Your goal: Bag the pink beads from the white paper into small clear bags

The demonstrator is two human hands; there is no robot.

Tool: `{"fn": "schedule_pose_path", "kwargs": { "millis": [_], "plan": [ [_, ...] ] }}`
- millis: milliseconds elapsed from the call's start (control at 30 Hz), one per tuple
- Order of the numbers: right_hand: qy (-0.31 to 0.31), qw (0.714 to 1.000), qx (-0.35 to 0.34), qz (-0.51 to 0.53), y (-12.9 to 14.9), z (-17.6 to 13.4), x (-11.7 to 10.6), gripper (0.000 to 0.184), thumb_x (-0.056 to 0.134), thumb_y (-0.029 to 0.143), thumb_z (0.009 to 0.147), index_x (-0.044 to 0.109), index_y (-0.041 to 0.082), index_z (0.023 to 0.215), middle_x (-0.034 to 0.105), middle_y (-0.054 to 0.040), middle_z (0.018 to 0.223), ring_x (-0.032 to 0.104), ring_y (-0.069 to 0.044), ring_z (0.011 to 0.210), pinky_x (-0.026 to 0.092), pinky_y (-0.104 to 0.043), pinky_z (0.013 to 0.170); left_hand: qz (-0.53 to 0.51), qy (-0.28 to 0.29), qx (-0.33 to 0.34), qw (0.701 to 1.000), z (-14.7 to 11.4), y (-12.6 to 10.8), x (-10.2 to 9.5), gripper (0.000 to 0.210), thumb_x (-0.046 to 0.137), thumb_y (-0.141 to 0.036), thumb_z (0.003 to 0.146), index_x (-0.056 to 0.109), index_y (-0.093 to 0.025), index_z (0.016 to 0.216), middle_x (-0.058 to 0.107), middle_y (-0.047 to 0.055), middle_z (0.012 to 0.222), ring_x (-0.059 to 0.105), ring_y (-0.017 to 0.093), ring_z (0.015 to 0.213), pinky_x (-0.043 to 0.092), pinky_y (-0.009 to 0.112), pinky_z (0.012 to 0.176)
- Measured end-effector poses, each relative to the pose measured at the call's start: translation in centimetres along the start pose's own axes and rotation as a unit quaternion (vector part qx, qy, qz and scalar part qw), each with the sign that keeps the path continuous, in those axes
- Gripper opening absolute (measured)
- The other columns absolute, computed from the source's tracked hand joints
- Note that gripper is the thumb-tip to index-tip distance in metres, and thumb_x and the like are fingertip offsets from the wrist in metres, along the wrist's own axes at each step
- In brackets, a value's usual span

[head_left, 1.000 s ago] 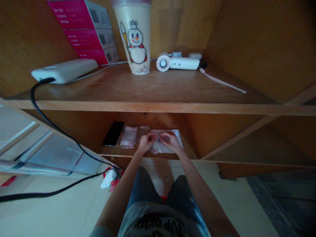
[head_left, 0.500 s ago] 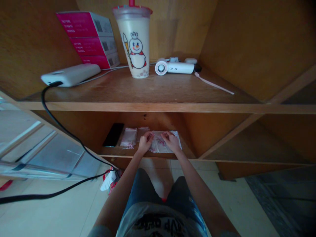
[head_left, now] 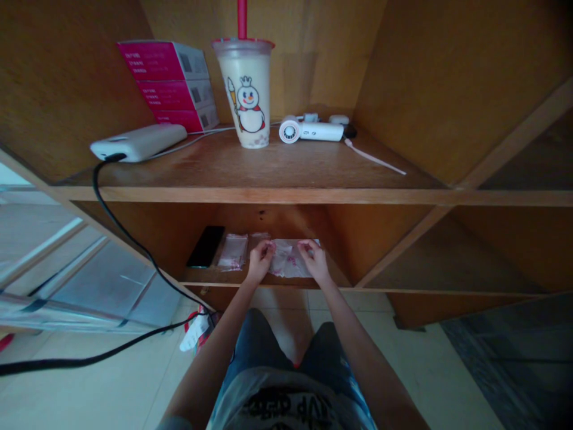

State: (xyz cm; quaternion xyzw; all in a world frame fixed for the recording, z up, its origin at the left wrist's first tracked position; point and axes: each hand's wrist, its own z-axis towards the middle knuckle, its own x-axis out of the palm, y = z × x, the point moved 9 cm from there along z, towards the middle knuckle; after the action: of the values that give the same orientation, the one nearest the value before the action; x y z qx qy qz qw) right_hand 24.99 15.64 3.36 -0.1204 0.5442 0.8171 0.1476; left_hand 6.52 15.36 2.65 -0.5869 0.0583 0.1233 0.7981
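Note:
On the lower shelf lies a thin clear plastic bag (head_left: pixel 289 263) with pink print, spread between my two hands. My left hand (head_left: pixel 261 263) is closed at its left side, fingertips pinched on the film near the upper left corner. Over the right part, my right hand (head_left: pixel 314 261) pinches the same bag by its upper edge. The fingertips are small in view. Left of my left hand rests a stack of folded clear packets (head_left: pixel 233 251), with another clear packet (head_left: pixel 259 236) partly hidden behind that hand. A black phone (head_left: pixel 206 246) lies farthest left.
The upper shelf (head_left: pixel 286 173) holds a milk tea cup (head_left: pixel 248 95) with a red straw, a white handheld fan (head_left: pixel 313 130), pink boxes (head_left: pixel 168 80) and a white power bank (head_left: pixel 138 143). A black cable (head_left: pixel 134 239) hangs down the left side.
My hands have moved slightly apart, the right one shifting a little rightward across the plastic bag. The camera view has tilted, so the cup and boxes appear lower.

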Motion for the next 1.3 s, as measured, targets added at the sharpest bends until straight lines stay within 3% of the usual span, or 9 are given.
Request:
{"fn": "schedule_pose_path", "kwargs": {
  "millis": [33,233,400,767,1000,1133,1300],
  "plan": [
    [-0.001,1.000,-0.005,0.004,0.7,-0.1,0.0,0.020,0.048,0.038,0.084,0.060,0.022,0.089,0.065,-0.0037,0.086,0.058,-0.017,0.080,0.044,-0.031,0.077,-0.016,0.010,-0.004,1.000,-0.2,-0.3,0.2,0.021,0.050,-0.035,0.080,0.056,-0.016,0.080,0.056,0.000,0.068,0.051,0.011,0.060,0.040,0.020,0.057],
    [0.127,0.991,-0.045,-0.009,3.8,-0.1,2.5,0.025,0.047,0.040,0.084,0.060,0.021,0.075,0.062,-0.0019,0.069,0.057,-0.016,0.066,0.042,-0.026,0.063,-0.080,0.034,-0.026,0.996,-1.2,-1.2,0.8,0.026,0.055,-0.041,0.077,0.057,-0.015,0.079,0.056,0.000,0.066,0.050,0.009,0.058,0.040,0.020,0.055],
    [0.139,0.986,-0.064,-0.059,5.0,-0.6,2.8,0.021,0.045,0.036,0.086,0.059,0.022,0.078,0.062,-0.0014,0.071,0.056,-0.015,0.067,0.041,-0.026,0.064,-0.067,0.083,-0.035,0.994,-1.8,-1.6,1.1,0.027,0.057,-0.040,0.076,0.061,-0.014,0.076,0.059,0.001,0.067,0.050,0.010,0.059,0.040,0.020,0.055],
    [0.173,0.971,-0.098,-0.132,5.7,-1.2,3.1,0.018,0.044,0.031,0.087,0.058,0.022,0.080,0.063,-0.0010,0.073,0.057,-0.016,0.070,0.038,-0.027,0.069,-0.057,0.050,-0.010,0.997,-2.6,-2.4,1.2,0.023,0.058,-0.038,0.076,0.063,-0.015,0.082,0.065,0.003,0.078,0.058,0.013,0.071,0.045,0.023,0.066],
    [0.212,0.974,-0.066,-0.042,5.4,-1.7,3.3,0.022,0.045,0.036,0.086,0.060,0.022,0.080,0.062,-0.0005,0.074,0.056,-0.014,0.067,0.039,-0.023,0.061,-0.070,0.090,-0.015,0.993,-2.8,-3.0,1.2,0.023,0.058,-0.037,0.076,0.064,-0.015,0.079,0.065,0.004,0.077,0.059,0.014,0.073,0.045,0.024,0.068],
    [0.231,0.971,-0.063,-0.020,5.2,-1.9,3.2,0.029,0.042,0.040,0.087,0.060,0.020,0.075,0.060,-0.0005,0.071,0.054,-0.013,0.067,0.039,-0.022,0.061,-0.070,0.056,-0.034,0.995,-2.7,-2.1,0.6,0.024,0.059,-0.038,0.075,0.061,-0.014,0.073,0.062,0.002,0.069,0.056,0.012,0.065,0.043,0.022,0.062],
    [0.202,0.977,-0.064,-0.023,4.5,-1.5,2.7,0.030,0.043,0.039,0.087,0.057,0.018,0.070,0.057,0.0000,0.066,0.050,-0.012,0.062,0.037,-0.022,0.059,-0.095,0.047,-0.059,0.993,-2.9,-0.4,1.2,0.029,0.058,-0.042,0.075,0.062,-0.013,0.077,0.061,0.002,0.070,0.054,0.011,0.063,0.042,0.021,0.059]
  ]
}}
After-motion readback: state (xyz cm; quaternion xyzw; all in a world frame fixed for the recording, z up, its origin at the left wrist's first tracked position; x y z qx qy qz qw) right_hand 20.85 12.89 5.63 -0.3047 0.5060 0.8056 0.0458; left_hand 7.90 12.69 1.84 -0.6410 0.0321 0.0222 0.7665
